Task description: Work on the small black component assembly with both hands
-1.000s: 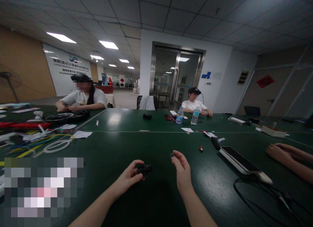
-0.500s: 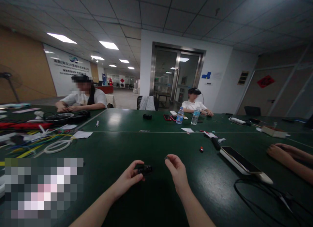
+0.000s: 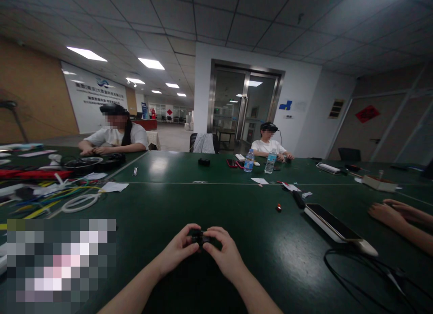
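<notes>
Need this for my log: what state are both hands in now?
Left hand: closed, holding a small black object.
Right hand: closed at that object's right end; anything else is hidden.

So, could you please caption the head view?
Left hand and right hand hold a black object over a green table.

Lg green table (image 3: 162,205), blk chair (image 3: 193,141) at far side. Glass dbl doors (image 3: 245,104) in white wall (image 3: 301,90); ceiling lights (image 3: 151,63) on, rm dim.

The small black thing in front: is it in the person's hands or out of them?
In: the black thing is held between the left hand and the right hand, both touching it. Finer details are too small to tell.
</notes>
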`<act>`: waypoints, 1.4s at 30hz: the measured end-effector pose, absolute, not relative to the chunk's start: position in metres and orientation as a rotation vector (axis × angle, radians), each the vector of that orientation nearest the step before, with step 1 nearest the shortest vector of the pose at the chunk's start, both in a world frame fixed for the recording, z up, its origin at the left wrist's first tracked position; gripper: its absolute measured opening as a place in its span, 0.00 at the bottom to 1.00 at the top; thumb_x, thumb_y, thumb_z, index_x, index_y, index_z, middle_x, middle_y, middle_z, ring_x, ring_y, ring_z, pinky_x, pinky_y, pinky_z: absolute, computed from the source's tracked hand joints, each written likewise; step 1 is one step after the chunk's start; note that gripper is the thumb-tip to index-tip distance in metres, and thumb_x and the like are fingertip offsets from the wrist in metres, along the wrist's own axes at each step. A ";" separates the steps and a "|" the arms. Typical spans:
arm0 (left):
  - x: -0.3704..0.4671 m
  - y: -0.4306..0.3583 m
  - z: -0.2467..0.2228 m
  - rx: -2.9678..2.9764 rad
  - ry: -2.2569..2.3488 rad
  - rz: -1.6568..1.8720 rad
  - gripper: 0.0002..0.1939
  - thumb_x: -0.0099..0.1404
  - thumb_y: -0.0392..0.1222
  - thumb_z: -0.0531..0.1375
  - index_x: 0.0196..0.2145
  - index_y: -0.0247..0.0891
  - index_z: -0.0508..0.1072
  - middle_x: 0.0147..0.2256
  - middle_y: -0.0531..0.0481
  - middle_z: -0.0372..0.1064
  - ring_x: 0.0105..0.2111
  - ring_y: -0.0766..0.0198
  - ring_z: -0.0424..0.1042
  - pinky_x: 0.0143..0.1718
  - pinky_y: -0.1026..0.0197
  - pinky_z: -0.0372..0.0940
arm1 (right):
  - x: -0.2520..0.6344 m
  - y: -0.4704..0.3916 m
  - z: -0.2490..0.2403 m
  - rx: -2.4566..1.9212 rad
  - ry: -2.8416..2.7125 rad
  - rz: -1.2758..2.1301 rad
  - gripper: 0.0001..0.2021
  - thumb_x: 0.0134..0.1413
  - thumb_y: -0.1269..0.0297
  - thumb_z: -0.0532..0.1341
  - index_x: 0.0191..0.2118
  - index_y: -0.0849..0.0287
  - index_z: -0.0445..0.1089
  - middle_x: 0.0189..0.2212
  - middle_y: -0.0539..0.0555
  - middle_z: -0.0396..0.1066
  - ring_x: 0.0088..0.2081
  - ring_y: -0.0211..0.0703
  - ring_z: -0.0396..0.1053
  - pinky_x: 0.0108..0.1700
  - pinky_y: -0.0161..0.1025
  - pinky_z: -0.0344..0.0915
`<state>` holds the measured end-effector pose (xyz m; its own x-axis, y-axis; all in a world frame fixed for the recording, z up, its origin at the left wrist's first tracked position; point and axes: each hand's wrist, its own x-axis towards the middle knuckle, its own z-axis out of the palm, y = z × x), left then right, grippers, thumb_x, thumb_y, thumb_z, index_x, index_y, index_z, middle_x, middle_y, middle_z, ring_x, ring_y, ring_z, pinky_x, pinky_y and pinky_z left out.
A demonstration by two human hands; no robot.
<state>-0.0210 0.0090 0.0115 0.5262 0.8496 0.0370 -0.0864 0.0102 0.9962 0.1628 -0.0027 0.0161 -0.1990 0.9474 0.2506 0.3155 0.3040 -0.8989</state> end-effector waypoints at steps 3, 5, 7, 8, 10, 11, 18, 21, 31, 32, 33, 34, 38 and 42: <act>-0.020 0.011 0.008 1.365 0.709 0.843 0.20 0.58 0.41 0.59 0.46 0.42 0.57 0.37 0.49 0.69 0.37 0.62 0.68 0.40 0.57 0.59 | 0.160 -0.003 0.014 -1.165 -1.740 0.924 0.11 0.44 0.68 0.61 0.37 0.51 0.71 0.44 0.51 0.65 0.48 0.45 0.63 0.52 0.45 0.57; -0.019 0.012 0.006 1.367 0.704 0.838 0.20 0.57 0.41 0.59 0.46 0.42 0.56 0.36 0.50 0.69 0.36 0.63 0.68 0.39 0.58 0.59 | 0.161 -0.003 0.014 -1.152 -1.750 0.936 0.11 0.45 0.68 0.61 0.37 0.52 0.71 0.43 0.51 0.66 0.47 0.44 0.64 0.51 0.43 0.58; -0.019 0.012 0.006 1.360 0.708 0.841 0.21 0.57 0.43 0.60 0.46 0.42 0.56 0.37 0.50 0.69 0.36 0.63 0.68 0.39 0.58 0.59 | 0.163 -0.004 0.015 -1.124 -1.756 0.950 0.12 0.44 0.68 0.61 0.38 0.52 0.71 0.42 0.52 0.66 0.47 0.44 0.64 0.51 0.42 0.58; -0.019 0.012 0.006 1.352 0.714 0.846 0.22 0.56 0.43 0.60 0.46 0.42 0.56 0.37 0.50 0.69 0.37 0.62 0.68 0.39 0.58 0.59 | 0.164 -0.004 0.015 -1.111 -1.758 0.959 0.13 0.44 0.69 0.61 0.40 0.52 0.70 0.43 0.52 0.67 0.47 0.44 0.64 0.51 0.42 0.58; -0.019 0.012 0.008 1.333 0.731 0.849 0.22 0.55 0.45 0.61 0.46 0.42 0.57 0.37 0.50 0.69 0.37 0.61 0.68 0.40 0.57 0.58 | 0.167 -0.004 0.016 -1.112 -1.757 0.973 0.17 0.44 0.68 0.62 0.43 0.51 0.68 0.45 0.51 0.66 0.48 0.45 0.64 0.51 0.43 0.58; -0.019 0.011 0.010 1.325 0.740 0.842 0.23 0.55 0.46 0.61 0.46 0.43 0.57 0.37 0.50 0.69 0.38 0.60 0.69 0.40 0.57 0.58 | 0.168 -0.004 0.016 -1.129 -1.754 0.984 0.19 0.44 0.68 0.62 0.45 0.50 0.67 0.46 0.51 0.66 0.49 0.45 0.63 0.51 0.44 0.58; -0.020 0.007 0.017 1.349 0.823 0.815 0.25 0.54 0.48 0.60 0.47 0.41 0.57 0.34 0.50 0.69 0.38 0.59 0.68 0.41 0.56 0.58 | 0.172 -0.003 0.020 -1.229 -1.739 1.032 0.21 0.45 0.68 0.60 0.48 0.50 0.64 0.46 0.50 0.67 0.49 0.46 0.64 0.50 0.45 0.59; -0.018 0.008 0.017 1.366 0.870 0.806 0.24 0.55 0.48 0.59 0.47 0.41 0.57 0.33 0.50 0.69 0.38 0.59 0.68 0.42 0.56 0.59 | 0.171 -0.003 0.020 -1.225 -1.741 1.017 0.21 0.45 0.68 0.60 0.48 0.50 0.64 0.46 0.49 0.67 0.49 0.45 0.64 0.51 0.44 0.58; -0.008 0.014 0.014 1.375 0.988 0.830 0.17 0.53 0.48 0.61 0.37 0.37 0.63 0.32 0.52 0.66 0.29 0.64 0.67 0.33 0.59 0.62 | 0.168 -0.006 0.017 -1.201 -1.832 0.872 0.22 0.43 0.70 0.62 0.47 0.51 0.64 0.44 0.49 0.68 0.47 0.44 0.65 0.50 0.42 0.62; -0.008 0.014 0.014 1.377 0.988 0.825 0.17 0.53 0.48 0.60 0.37 0.37 0.63 0.32 0.51 0.66 0.29 0.64 0.67 0.33 0.59 0.62 | 0.168 -0.006 0.017 -1.201 -1.833 0.870 0.22 0.42 0.70 0.62 0.47 0.51 0.64 0.43 0.49 0.68 0.47 0.43 0.65 0.50 0.42 0.62; -0.008 0.014 0.014 1.378 0.984 0.824 0.17 0.53 0.48 0.60 0.37 0.36 0.63 0.32 0.51 0.66 0.29 0.64 0.67 0.33 0.59 0.62 | 0.168 -0.006 0.018 -1.203 -1.835 0.870 0.21 0.42 0.70 0.62 0.47 0.50 0.65 0.43 0.49 0.68 0.47 0.43 0.65 0.49 0.42 0.62; -0.008 0.015 0.013 1.381 0.978 0.826 0.17 0.54 0.48 0.60 0.37 0.36 0.63 0.32 0.51 0.66 0.29 0.65 0.67 0.33 0.59 0.62 | 0.168 -0.006 0.018 -1.204 -1.834 0.869 0.21 0.42 0.70 0.62 0.46 0.50 0.65 0.43 0.49 0.68 0.47 0.43 0.65 0.49 0.42 0.62; -0.009 0.019 0.004 1.385 0.961 0.863 0.17 0.54 0.48 0.60 0.37 0.36 0.63 0.32 0.52 0.66 0.27 0.66 0.67 0.31 0.60 0.62 | 0.168 -0.007 0.019 -1.191 -1.823 0.852 0.21 0.42 0.71 0.62 0.46 0.52 0.65 0.43 0.50 0.68 0.46 0.43 0.65 0.50 0.41 0.62; -0.007 0.021 -0.002 1.399 1.014 0.880 0.16 0.54 0.48 0.60 0.36 0.36 0.62 0.30 0.52 0.66 0.26 0.66 0.67 0.29 0.61 0.63 | 0.168 -0.009 0.022 -1.201 -1.846 0.836 0.21 0.43 0.70 0.62 0.47 0.51 0.65 0.43 0.50 0.68 0.47 0.44 0.65 0.49 0.42 0.61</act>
